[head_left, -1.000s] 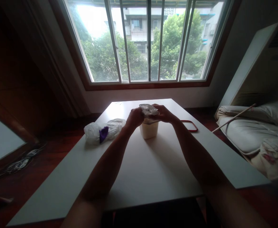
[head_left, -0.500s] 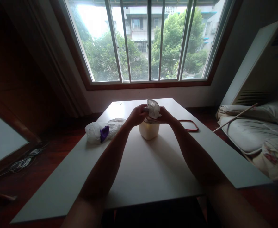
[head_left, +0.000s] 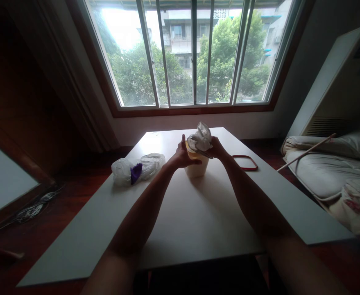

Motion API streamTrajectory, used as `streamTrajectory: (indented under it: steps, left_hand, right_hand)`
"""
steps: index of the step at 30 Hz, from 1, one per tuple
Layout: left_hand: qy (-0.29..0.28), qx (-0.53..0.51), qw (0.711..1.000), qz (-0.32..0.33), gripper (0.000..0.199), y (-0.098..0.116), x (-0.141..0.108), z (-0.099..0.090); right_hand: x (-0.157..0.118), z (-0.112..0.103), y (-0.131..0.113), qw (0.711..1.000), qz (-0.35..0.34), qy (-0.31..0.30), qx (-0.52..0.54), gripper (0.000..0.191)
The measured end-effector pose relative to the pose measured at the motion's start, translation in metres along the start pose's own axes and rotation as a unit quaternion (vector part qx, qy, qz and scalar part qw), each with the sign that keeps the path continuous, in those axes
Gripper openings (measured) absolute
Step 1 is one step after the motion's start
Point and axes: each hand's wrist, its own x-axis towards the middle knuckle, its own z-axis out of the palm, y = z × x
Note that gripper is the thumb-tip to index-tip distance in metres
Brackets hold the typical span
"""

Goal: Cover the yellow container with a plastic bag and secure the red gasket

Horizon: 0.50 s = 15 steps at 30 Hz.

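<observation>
A pale yellow plastic container stands on the white table, seemingly tilted a little. My left hand is against its left side, one finger pointing up and the thumb laid across the front wall. Over the container's mouth is a crumpled, whitish plastic bag. My right hand grips this bag at its right side; most of those fingertips are hidden behind it. To the right lies a red rounded-rectangular frame, flat on the table.
On the table's left sits a clear plastic bag with a purple piece at it. The white table reaches toward the window. Right of it are a pale padded seat and a thin stick.
My left hand has come down from the bag to the container's side and opened its thumb across the front. The bag has shifted up and right with my right hand, and the container has tilted slightly.
</observation>
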Motion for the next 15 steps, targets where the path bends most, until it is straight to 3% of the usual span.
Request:
streamTrajectory:
  steps: [5,9,15]
  left_hand:
    - [0.011,-0.056,0.998,0.033,0.168,-0.027,0.010,0.008]
    - [-0.021,-0.134,0.990,0.036,0.164,-0.046,0.013,0.006]
    - [-0.059,-0.201,0.977,0.049,0.151,-0.054,0.010,0.010]
  right_hand:
    - [0.000,-0.001,0.002,0.998,0.024,0.003,0.053,0.044]
    - [-0.001,-0.003,-0.001,0.998,0.027,-0.005,0.055,0.042]
    - [0.000,-0.005,-0.006,0.994,0.042,-0.014,0.098,0.040]
